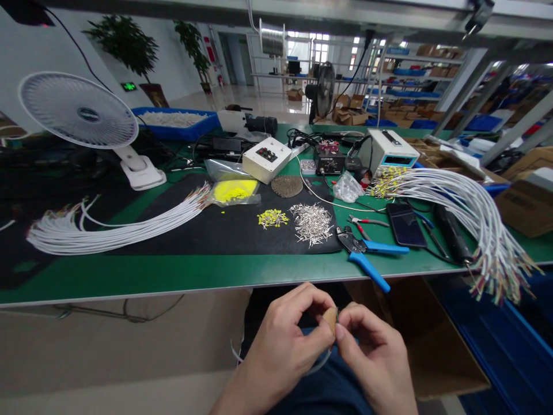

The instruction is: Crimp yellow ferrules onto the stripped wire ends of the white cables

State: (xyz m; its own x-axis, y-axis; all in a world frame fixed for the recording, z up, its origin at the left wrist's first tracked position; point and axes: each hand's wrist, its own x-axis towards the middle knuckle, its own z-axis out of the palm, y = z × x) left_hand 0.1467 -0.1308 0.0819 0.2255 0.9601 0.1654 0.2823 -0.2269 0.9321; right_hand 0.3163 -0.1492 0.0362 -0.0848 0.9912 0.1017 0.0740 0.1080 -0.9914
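Observation:
Above my lap, just off the table's front edge, my two hands meet fingertip to fingertip. My left hand (294,334) is closed in a pinch round a thin white cable (320,364), which hangs in a loop below the fingers. A tan wrap, like tape or a finger cot, covers a left fingertip. My right hand (374,351) pinches at the cable's end, where a small dark tip shows between the fingers; its detail is too small to make out. Ahead on the black mat lie silver crimp terminals (311,223) and yellow-sleeved terminals (272,218).
Blue-handled crimping pliers (367,253) lie near the table edge beside red-handled cutters (367,222) and a phone (406,225). White cable bundles lie left (121,230) and right (458,196). A bag of yellow sleeves (235,190) and a white fan (80,109) stand farther back.

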